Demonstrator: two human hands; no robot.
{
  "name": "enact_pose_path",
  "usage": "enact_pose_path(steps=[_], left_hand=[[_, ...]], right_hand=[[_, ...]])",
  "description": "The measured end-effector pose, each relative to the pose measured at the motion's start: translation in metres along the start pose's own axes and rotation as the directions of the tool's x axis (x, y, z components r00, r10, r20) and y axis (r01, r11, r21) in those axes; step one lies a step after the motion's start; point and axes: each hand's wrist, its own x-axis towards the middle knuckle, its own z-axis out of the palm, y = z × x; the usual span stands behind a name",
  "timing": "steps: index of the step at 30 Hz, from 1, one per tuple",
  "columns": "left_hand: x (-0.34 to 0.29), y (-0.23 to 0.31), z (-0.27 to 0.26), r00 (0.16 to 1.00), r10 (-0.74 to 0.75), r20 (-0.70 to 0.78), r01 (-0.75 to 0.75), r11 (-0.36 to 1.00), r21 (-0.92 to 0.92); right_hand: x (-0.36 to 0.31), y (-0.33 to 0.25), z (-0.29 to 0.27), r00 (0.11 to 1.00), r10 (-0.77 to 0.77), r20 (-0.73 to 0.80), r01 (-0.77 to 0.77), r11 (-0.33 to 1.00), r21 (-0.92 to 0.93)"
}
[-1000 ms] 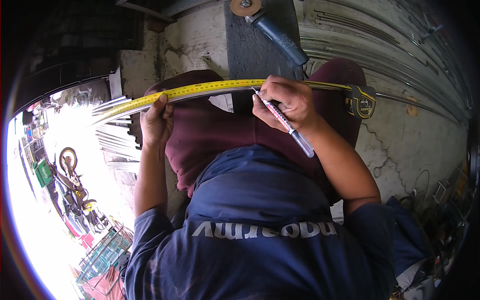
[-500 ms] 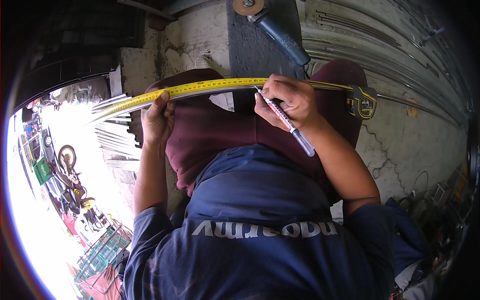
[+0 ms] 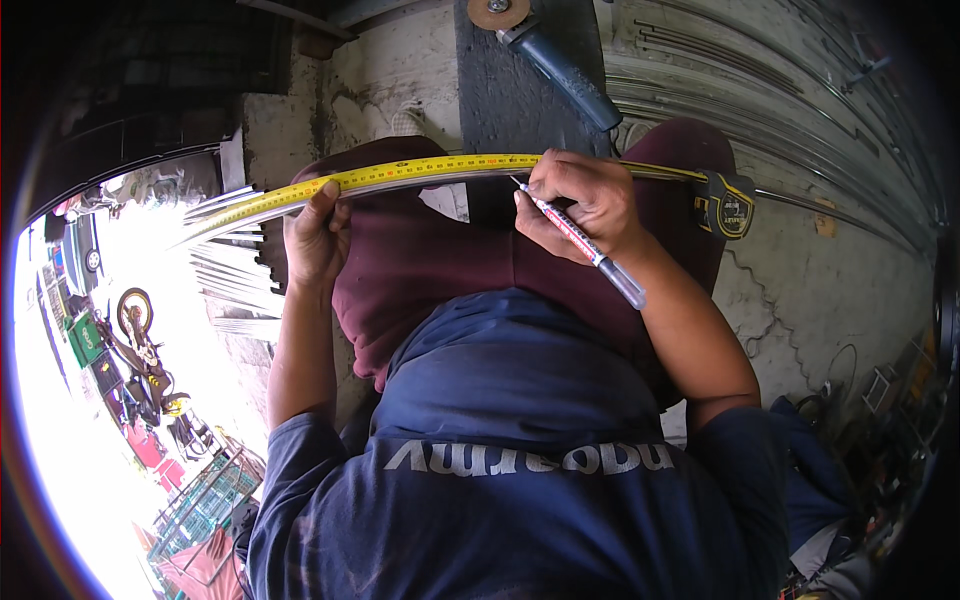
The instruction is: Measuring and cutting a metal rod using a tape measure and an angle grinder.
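A yellow tape measure (image 3: 430, 170) is drawn out across my lap, its blade lying along a thin metal bar (image 3: 850, 213). The tape's black and yellow case rests by my right knee. My left hand (image 3: 316, 240) pinches blade and bar together, thumb on top of the blade. Between the fingers of my right hand (image 3: 590, 200) is a white and red marker pen (image 3: 570, 232) with a grey end. The pen's tip is close to the bar just below the blade; whether it touches I cannot tell. My right knuckles lie over part of the blade.
An angle grinder (image 3: 560, 75) with a round disc lies on a dark board (image 3: 482, 100) ahead of me. Long metal rods (image 3: 720, 70) lie on the floor at the right. More bar ends (image 3: 235, 280) stick out at the left, near a motorcycle (image 3: 140, 350) outside.
My right hand and the marker have shifted slightly to the right, and the pen's tip has moved a little right and down. My left hand stays put. Outside, a vehicle has moved.
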Motion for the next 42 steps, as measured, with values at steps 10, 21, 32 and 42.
enact_pose_path(steps=[10, 21, 32, 42], left_hand=[[-0.002, 0.000, 0.006, 1.000, 0.004, 0.000, -0.004, 1.000, 0.006], [0.005, -0.004, -0.001, 0.986, 0.072, 0.150, -0.058, 0.994, -0.095], [-0.029, 0.015, 0.017, 0.915, -0.260, 0.310, 0.043, 0.825, 0.564], [-0.071, 0.055, 0.027, 0.980, 0.146, 0.137, -0.182, 0.369, 0.911]], right_hand=[[-0.011, -0.021, -0.015, 0.995, -0.100, -0.027, 0.098, 0.992, -0.078], [-0.073, -0.035, -0.136, 0.870, 0.443, -0.215, -0.448, 0.534, -0.717], [-0.031, -0.060, -0.108, 0.919, 0.391, -0.050, -0.344, 0.733, -0.587], [-0.012, -0.059, -0.113, 0.899, 0.431, -0.083, -0.359, 0.615, -0.702]])
